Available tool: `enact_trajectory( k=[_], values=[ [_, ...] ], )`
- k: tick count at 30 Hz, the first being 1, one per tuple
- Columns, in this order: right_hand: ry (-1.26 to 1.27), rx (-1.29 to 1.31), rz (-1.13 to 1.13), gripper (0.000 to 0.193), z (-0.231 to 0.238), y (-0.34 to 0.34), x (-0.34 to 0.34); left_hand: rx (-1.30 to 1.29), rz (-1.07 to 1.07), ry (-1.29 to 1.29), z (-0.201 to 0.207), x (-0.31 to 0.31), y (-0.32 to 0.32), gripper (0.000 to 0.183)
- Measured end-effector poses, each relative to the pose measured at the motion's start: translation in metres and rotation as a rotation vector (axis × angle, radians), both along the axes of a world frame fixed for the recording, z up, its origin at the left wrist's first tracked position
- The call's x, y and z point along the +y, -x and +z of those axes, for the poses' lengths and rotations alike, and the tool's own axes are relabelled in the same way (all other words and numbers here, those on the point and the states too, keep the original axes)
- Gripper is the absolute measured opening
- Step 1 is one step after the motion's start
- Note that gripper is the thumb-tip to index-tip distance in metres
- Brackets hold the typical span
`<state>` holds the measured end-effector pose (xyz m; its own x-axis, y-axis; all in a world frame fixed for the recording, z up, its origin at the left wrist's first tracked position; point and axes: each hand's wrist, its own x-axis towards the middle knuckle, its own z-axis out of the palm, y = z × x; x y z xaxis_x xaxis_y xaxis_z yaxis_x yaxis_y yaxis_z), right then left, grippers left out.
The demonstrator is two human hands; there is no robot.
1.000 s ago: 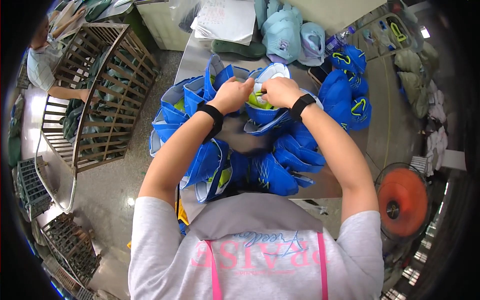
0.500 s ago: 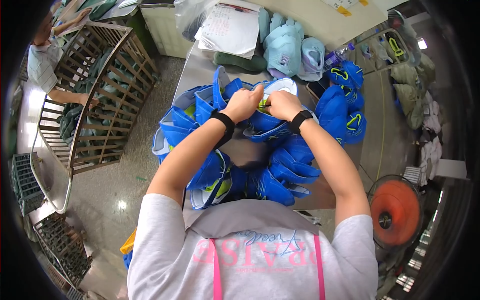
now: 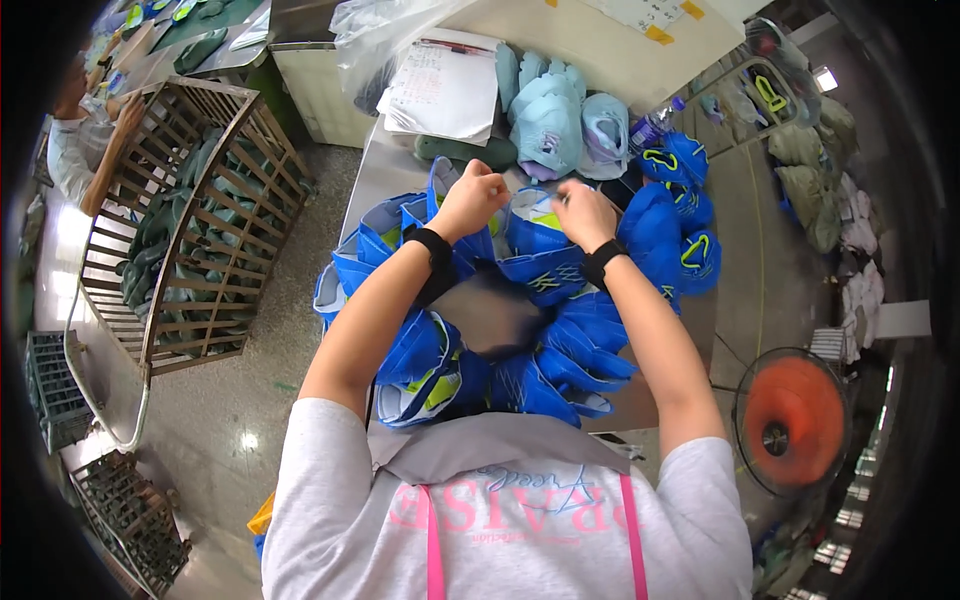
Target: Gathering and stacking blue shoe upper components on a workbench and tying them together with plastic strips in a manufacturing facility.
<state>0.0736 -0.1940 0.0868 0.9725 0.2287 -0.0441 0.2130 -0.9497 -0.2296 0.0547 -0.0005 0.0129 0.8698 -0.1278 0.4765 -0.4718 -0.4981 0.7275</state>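
A ring of blue shoe uppers with yellow-green linings lies on the table before me. Just above its far side is my left hand, with thumb and fingers pinched together. My right hand is also closed in a pinch, a little apart from it, its fingertips slightly blurred. Between and below them stands one blue upper with a white and yellow-green inside. Whatever the fingers hold, if anything, is too small to make out.
Beyond the ring sit papers, light-blue shoe uppers and a bottle. More blue uppers lie at right. A slatted cart of dark green pieces stands left beside a co-worker. An orange fan is at right.
My hands have moved apart and up off the far blue upper, which they were gripping together. The co-worker's arm has drawn back from inside the cart.
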Motion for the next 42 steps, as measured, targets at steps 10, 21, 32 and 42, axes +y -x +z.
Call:
enact_trajectory(
  k=[10,21,32,42],
  values=[
    [-1.19,0.789,-0.236,0.015,-0.045,0.01,0.066,0.597,-0.013,0.24,0.024,0.022,0.007,0.028],
    [-1.489,0.167,0.25,0.026,0.088,0.062,0.089,0.267,0.079,-0.74,0.01,0.027,0.043,0.036],
    [-0.249,0.164,0.499,0.052,0.059,0.205,-0.053,0.508,0.438,0.506,0.018,0.048,0.044,0.036],
    [-0.052,-0.05,0.263,0.051,-0.014,0.289,-0.119,0.468,-0.276,-0.449,0.052,-0.083,0.279,0.069]
  ],
)
